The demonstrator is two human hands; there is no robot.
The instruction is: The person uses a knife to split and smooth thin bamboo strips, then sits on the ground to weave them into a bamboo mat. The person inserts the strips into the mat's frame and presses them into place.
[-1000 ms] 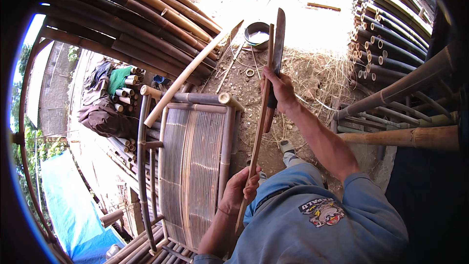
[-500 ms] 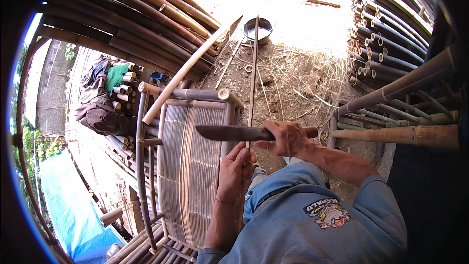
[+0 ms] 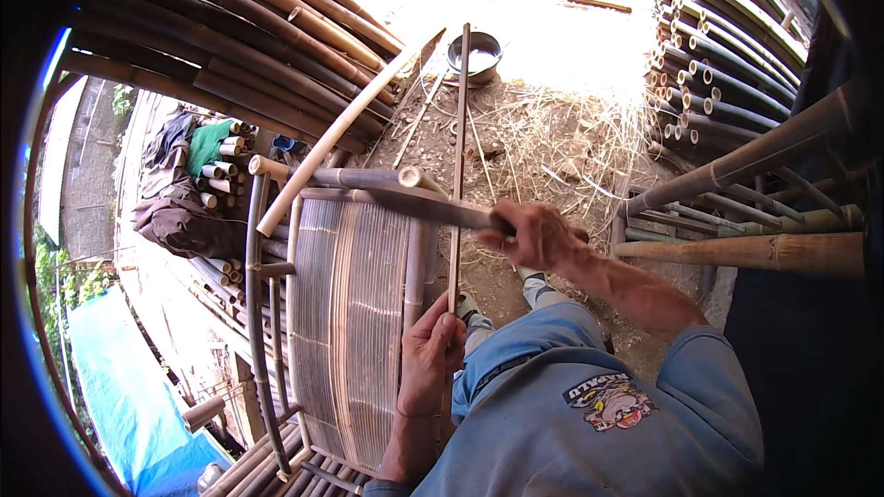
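edge: slatted panel (image 3: 322,322), left of strip (image 3: 459,147)
open room: over straw (image 3: 585,133), right of strip
left hand (image 3: 431,342): gripping strip
right hand (image 3: 536,234): gripping knife (image 3: 428,209), blade crossing strip

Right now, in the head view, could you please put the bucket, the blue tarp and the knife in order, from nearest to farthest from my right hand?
1. Knife: in the grip of your right hand, blade pointing left.
2. Bucket: ahead on the ground, slightly left of that hand.
3. Blue tarp: far left, low in the view.
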